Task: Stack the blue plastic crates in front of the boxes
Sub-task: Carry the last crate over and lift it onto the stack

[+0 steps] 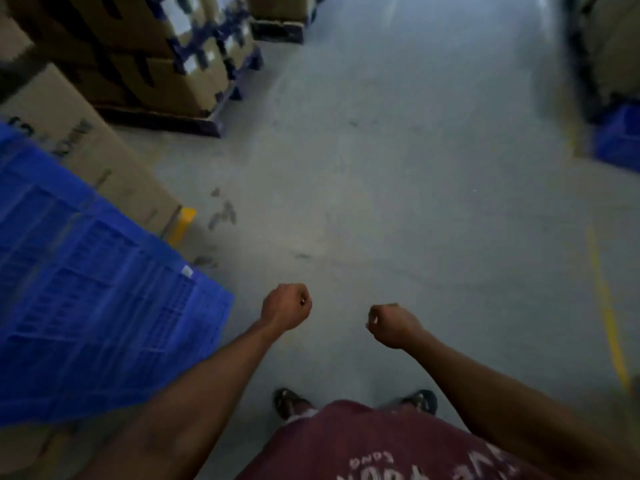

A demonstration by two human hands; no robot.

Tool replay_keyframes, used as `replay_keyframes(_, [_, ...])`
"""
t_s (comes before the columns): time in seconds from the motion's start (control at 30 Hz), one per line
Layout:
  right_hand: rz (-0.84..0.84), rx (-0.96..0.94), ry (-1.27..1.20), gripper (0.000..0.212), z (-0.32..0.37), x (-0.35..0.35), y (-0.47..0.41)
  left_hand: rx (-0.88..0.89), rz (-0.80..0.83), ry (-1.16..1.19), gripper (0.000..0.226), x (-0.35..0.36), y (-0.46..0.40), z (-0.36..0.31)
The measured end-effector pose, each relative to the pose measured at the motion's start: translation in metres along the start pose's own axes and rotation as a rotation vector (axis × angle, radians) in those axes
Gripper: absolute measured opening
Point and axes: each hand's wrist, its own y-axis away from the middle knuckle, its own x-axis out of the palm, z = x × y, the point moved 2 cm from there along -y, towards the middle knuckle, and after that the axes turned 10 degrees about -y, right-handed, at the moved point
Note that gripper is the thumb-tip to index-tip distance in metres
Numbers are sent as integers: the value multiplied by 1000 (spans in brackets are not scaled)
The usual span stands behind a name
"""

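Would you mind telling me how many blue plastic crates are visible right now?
2. A large blue crate fills the left side, in front of the cardboard boxes. Another blue crate sits at the far right edge, partly cut off. The blur may hide more.

Blue crate at left: moulded plastic, ribbed and latticed wall, slight sheen; a second blue plastic crate at far right, blurred. Boxes behind it and on the pallet: plain brown cardboard, matt, with dark printing; pallet material unclear. Floor: grey concrete, smooth and dull, scuffed with dark marks and a worn yellow painted line; shirt is maroon cloth, matt, with faded white print.
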Motion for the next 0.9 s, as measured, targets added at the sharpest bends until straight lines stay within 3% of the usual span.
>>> replay_keyframes(0.23, [-71,255,-239,24,-206,8,99,139,475,-76,16,114,-7,-196])
replay_keyframes(0.33, [-60,368,-341,21,-266,8,131,241,603,-73,10,144,2,-280])
replay_keyframes(0.57, [-127,479,-528,22,-352,-25,144,476,599,-135,21,167,-18,-441])
replay_keyframes(0.9, [-229,551,-656,13,-480,-158,62,654,648,-216,23,158,-175,-625])
